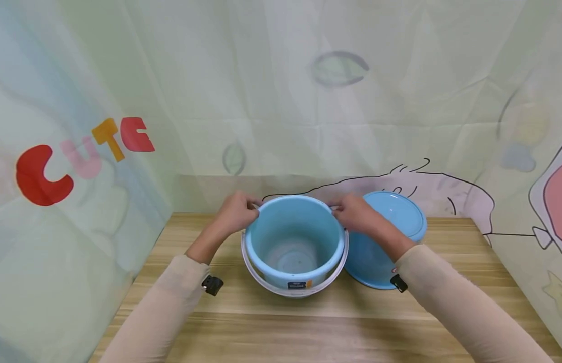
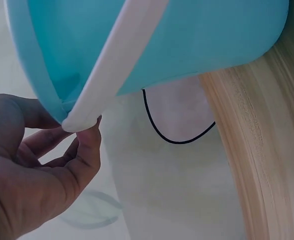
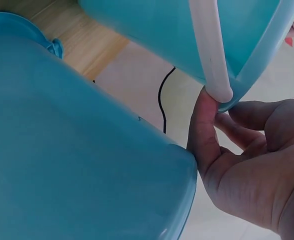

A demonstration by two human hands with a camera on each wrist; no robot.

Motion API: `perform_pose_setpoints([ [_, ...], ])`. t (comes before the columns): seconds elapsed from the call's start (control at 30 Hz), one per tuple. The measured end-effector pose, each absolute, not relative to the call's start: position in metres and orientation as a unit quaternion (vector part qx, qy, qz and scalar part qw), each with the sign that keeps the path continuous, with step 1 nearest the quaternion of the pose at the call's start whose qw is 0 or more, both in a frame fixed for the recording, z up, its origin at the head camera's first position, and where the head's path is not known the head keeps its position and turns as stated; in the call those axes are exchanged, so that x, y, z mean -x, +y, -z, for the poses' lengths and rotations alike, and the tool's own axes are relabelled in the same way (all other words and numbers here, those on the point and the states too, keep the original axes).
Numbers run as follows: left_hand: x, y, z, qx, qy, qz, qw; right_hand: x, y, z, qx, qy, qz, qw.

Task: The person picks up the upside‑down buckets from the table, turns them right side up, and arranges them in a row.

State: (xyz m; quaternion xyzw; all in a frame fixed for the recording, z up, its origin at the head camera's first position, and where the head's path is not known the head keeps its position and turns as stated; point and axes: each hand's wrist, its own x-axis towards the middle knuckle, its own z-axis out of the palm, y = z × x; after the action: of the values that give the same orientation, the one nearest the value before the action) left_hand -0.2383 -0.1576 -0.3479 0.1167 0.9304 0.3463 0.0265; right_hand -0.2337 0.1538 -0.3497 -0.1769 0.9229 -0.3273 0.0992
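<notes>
A light blue bucket [image 1: 293, 227], its mouth facing up, is at the middle of the wooden table. Its white handle [image 1: 281, 291] hangs down across the front, above a small dark label [image 1: 296, 286]. My left hand [image 1: 237, 213] pinches the bucket's rim on the left, by the handle's end. On the opposite side, my right hand [image 1: 355, 214] pinches the rim the same way. In both wrist views the thumb lies at the rim, and the fingers reach under the handle's joint. The bucket's inside holds nothing.
Close to the right hand, a second, darker blue bucket [image 1: 367, 262] stands upside down, its base upward. The wooden table [image 1: 263, 338] ends at a printed cloth [image 1: 281, 111] behind and at both sides. Sleeves with dark wrist cameras cover both forearms.
</notes>
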Motion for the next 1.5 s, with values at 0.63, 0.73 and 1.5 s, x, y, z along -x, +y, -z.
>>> perform_pose_setpoints([
  [0.63, 0.211, -0.16, 0.363, -0.122, 0.916, -0.381, -0.039, 0.211, 0.151, 0.356, 0.141, 0.927, 0.344, 0.044],
  [0.73, 0.204, -0.161, 0.364, -0.133, 0.917, -0.372, -0.054, 0.201, 0.151, 0.361, 0.157, 0.923, 0.351, 0.02],
  [1.5, 0.173, -0.167, 0.371, -0.146, 0.913, -0.38, 0.009, 0.147, 0.16, 0.39, 0.168, 0.916, 0.364, 0.024],
])
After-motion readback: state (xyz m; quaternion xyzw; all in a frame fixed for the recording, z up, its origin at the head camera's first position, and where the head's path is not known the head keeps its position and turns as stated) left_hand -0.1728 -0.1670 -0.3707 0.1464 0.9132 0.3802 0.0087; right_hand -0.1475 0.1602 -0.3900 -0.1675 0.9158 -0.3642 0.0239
